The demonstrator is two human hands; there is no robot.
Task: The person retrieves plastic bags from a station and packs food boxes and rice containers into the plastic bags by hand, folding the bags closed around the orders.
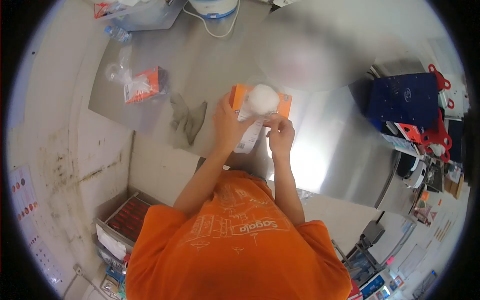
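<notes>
On the steel table in front of me, an orange box (284, 106) lies with a round white item (263, 99) on top of it, and clear plastic seems to surround both. A printed paper slip (248, 137) hangs from their near side. My left hand (228, 125) grips the box's left edge, its thumb lying by the slip. My right hand (281, 133) is closed in a pinch at the near right side, just below the white item. What its fingertips hold looks like thin clear plastic, but it is hard to make out.
Left of my hands lie grey gloves (188, 119) and another orange box in a knotted plastic bag (145, 85). A water bottle (118, 34) and clear bin (145, 17) are at the far left. A dark blue box (404, 100) stands right. A blur covers the upper right.
</notes>
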